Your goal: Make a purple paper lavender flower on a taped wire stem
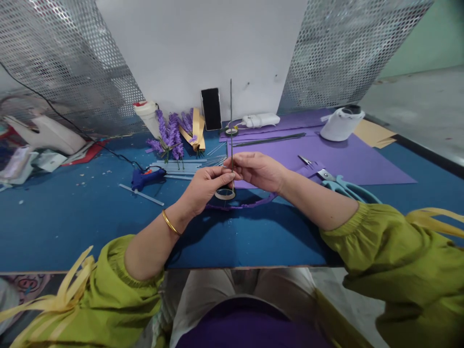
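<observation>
Both hands meet over the middle of the blue table (72, 222). My left hand (205, 186) pinches the lower end of a thin dark wire stem (231, 121) that stands upright. My right hand (257, 170) is closed around the same stem just beside the left fingers. Under the hands lies a small roll of tape (225, 194). A thin purple strip (250, 203) curves on the table below the right wrist.
A blue glue gun (145, 177) and glue sticks (142, 194) lie to the left. Purple paper flowers (170, 133), a phone (211, 108), a second tape roll (231, 131) and a white power strip (261, 120) stand at the back. Scissors (337, 182) rest on a purple sheet (326, 159); a white roll (340, 124) sits far right.
</observation>
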The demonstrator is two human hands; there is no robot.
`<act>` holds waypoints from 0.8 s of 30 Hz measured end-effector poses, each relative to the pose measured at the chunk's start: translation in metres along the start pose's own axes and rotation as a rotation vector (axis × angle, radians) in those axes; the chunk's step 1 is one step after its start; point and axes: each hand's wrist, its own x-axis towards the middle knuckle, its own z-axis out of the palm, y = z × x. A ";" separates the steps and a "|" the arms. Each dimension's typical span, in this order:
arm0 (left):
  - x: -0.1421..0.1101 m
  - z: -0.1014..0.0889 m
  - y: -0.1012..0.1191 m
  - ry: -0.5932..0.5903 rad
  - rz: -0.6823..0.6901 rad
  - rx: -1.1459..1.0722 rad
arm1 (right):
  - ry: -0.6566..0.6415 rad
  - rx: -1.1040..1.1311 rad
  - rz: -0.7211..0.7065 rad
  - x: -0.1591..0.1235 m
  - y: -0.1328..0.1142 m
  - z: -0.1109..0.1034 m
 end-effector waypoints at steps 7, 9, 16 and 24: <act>0.000 0.000 -0.001 -0.028 0.011 -0.014 | -0.060 0.001 -0.018 -0.002 0.001 0.002; 0.000 0.000 0.000 -0.023 0.010 -0.003 | -0.037 -0.003 -0.019 -0.002 0.003 0.002; 0.000 0.001 0.001 -0.018 0.010 0.073 | 0.084 -0.022 -0.047 -0.003 0.004 0.008; -0.001 0.001 0.002 -0.007 -0.003 0.184 | 0.131 -0.055 -0.071 -0.003 0.005 0.010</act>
